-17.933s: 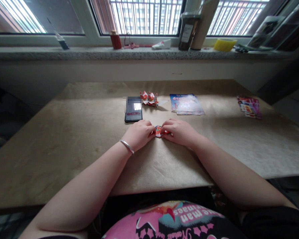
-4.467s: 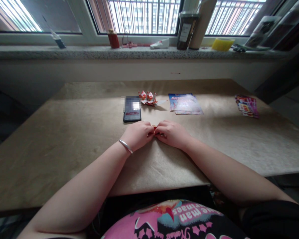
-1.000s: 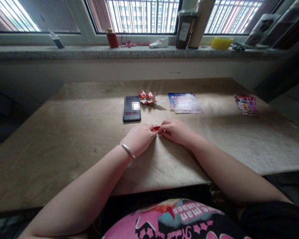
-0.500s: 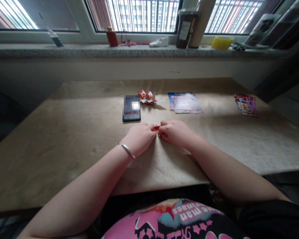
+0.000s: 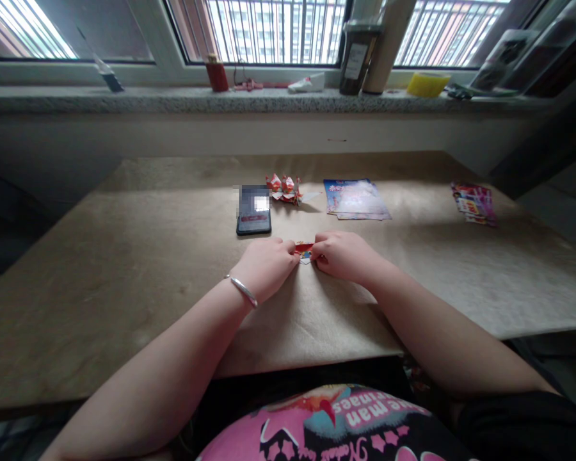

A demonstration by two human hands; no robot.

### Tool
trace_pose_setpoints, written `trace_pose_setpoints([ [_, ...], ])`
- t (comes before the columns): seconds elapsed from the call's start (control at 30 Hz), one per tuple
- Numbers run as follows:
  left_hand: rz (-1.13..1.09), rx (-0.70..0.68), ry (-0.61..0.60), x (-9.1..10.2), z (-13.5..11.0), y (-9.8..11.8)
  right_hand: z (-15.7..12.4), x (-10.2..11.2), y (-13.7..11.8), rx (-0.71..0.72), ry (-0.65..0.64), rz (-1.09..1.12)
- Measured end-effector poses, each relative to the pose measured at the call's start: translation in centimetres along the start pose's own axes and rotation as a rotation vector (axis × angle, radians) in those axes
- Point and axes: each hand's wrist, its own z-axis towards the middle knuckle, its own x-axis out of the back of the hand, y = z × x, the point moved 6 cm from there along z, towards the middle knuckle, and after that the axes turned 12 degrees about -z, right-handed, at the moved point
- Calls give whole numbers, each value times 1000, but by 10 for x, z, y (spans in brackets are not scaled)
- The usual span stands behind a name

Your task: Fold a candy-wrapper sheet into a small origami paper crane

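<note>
Between my two hands lies a small folded piece of printed paper (image 5: 306,253), red along its far edge with blue, yellow and white parts, low over the table. My left hand (image 5: 271,264), with a silver bangle at the wrist, pinches its left end. At the other end the fingers of my right hand (image 5: 342,256) are closed on the paper. Fingers cover both ends, so only the middle shows. Just beyond my left hand is a phone (image 5: 253,214) lying flat. Behind it stand folded red-and-white paper shapes (image 5: 284,189).
Blue printed sheets (image 5: 356,198) lie stacked beyond my right hand. More colourful printed papers (image 5: 474,203) rest at the table's far right. Along the stone windowsill (image 5: 163,102) are a red bottle (image 5: 216,73), a dark lidded container (image 5: 358,59) and a yellow tape roll (image 5: 427,84).
My right hand has shifted slightly to the right, widening the gap between the hands. More of the folded paper's middle shows now. My left hand has barely moved.
</note>
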Motion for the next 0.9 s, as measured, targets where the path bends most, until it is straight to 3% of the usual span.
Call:
trace_pose_setpoints([
  [0.9, -18, 72, -35, 3, -4, -8, -5, -2, 13, -54, 7, 79],
])
